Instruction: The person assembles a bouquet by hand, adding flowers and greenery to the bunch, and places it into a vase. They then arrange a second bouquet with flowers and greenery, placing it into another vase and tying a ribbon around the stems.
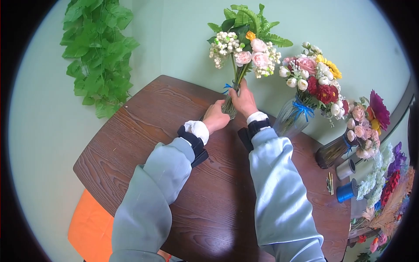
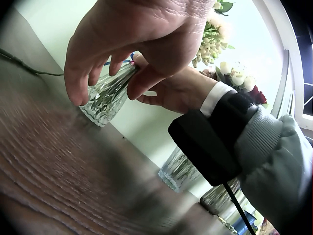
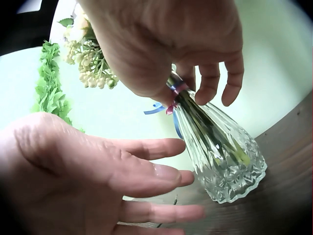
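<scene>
A clear glass vase with a fluted body and patterned base stands near the table's back edge. Blue and pink ribbon is tied round its neck. The vase holds green stems, pale pink roses, white berries and fern leaves. My right hand grips the neck, thumb on one side and fingers on the other. Beside the lower glass, my left hand has its fingers extended along the vase's side, thumb apart from them, as the right wrist view shows.
Right of the vase stand a larger glass vase and a dark vase, both with flowers. Ribbon spools, a blue one and a silver one, lie at the table's right. Green vines hang on the wall.
</scene>
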`<act>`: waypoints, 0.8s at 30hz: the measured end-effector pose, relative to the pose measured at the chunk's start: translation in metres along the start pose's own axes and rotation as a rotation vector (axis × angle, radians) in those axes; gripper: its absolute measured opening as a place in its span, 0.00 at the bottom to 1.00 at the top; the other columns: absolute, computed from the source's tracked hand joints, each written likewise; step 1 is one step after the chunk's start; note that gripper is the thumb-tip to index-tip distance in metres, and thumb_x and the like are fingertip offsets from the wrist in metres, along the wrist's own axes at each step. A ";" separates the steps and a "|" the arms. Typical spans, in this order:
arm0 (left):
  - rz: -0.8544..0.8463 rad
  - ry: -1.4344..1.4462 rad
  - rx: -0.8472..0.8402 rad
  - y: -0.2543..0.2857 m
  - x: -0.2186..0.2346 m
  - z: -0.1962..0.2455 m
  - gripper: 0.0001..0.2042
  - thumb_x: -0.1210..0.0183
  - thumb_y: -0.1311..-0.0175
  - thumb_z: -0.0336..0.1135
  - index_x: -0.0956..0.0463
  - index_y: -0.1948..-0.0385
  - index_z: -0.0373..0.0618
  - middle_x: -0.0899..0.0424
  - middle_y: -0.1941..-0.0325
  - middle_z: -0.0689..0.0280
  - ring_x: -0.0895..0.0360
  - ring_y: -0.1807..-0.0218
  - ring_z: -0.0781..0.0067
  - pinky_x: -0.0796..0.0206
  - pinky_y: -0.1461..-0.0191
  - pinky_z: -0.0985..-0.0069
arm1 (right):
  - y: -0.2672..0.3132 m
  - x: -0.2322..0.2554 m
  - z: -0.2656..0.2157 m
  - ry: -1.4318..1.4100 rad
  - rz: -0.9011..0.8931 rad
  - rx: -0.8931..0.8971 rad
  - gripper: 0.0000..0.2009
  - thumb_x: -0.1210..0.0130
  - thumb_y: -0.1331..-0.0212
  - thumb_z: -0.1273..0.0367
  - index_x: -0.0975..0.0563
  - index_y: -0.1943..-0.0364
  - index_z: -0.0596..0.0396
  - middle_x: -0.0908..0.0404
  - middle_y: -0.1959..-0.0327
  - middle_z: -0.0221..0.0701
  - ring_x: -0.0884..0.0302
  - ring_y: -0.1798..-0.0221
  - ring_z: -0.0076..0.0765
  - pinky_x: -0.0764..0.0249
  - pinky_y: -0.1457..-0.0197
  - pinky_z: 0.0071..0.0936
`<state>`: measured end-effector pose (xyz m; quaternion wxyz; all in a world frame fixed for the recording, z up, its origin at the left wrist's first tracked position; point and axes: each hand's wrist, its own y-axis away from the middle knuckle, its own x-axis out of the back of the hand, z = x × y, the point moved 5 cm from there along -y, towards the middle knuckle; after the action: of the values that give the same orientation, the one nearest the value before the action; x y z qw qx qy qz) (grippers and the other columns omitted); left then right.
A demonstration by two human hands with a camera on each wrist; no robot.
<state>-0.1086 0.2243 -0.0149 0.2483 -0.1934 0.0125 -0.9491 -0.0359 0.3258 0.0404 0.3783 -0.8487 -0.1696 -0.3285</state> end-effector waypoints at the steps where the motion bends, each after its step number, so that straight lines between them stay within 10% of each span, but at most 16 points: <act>1: 0.099 -0.100 -0.014 0.005 0.007 0.007 0.28 0.48 0.51 0.29 0.38 0.42 0.40 0.31 0.44 0.47 0.34 0.41 0.48 0.42 0.38 0.65 | 0.003 -0.004 0.004 0.001 0.001 0.004 0.31 0.47 0.45 0.61 0.44 0.39 0.60 0.23 0.58 0.52 0.25 0.55 0.59 0.30 0.53 0.47; 3: 0.196 -0.081 -0.035 0.002 0.015 0.011 0.28 0.48 0.50 0.29 0.38 0.42 0.40 0.32 0.44 0.47 0.35 0.41 0.47 0.43 0.37 0.63 | 0.014 0.005 0.002 0.020 0.248 0.127 0.36 0.45 0.46 0.60 0.46 0.36 0.60 0.24 0.55 0.48 0.23 0.57 0.52 0.29 0.54 0.42; 8: 0.317 -0.051 -0.224 -0.022 0.029 0.020 0.29 0.51 0.51 0.25 0.40 0.41 0.38 0.37 0.39 0.46 0.39 0.38 0.45 0.47 0.34 0.63 | 0.026 0.018 0.003 -0.178 0.102 -0.147 0.28 0.44 0.47 0.60 0.33 0.43 0.61 0.24 0.54 0.41 0.21 0.63 0.41 0.27 0.55 0.35; 24: 0.050 0.195 -0.302 -0.049 0.017 0.017 0.23 0.51 0.52 0.23 0.29 0.49 0.35 0.23 0.49 0.50 0.28 0.44 0.57 0.39 0.40 0.69 | 0.022 0.005 0.016 -0.221 0.100 -0.123 0.17 0.50 0.40 0.64 0.24 0.50 0.57 0.19 0.63 0.43 0.20 0.62 0.36 0.26 0.57 0.30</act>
<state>-0.1387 0.2603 0.0128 0.2374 -0.1349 0.1838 -0.9443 -0.0136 0.3233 0.0243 0.3205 -0.9086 -0.1476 -0.2234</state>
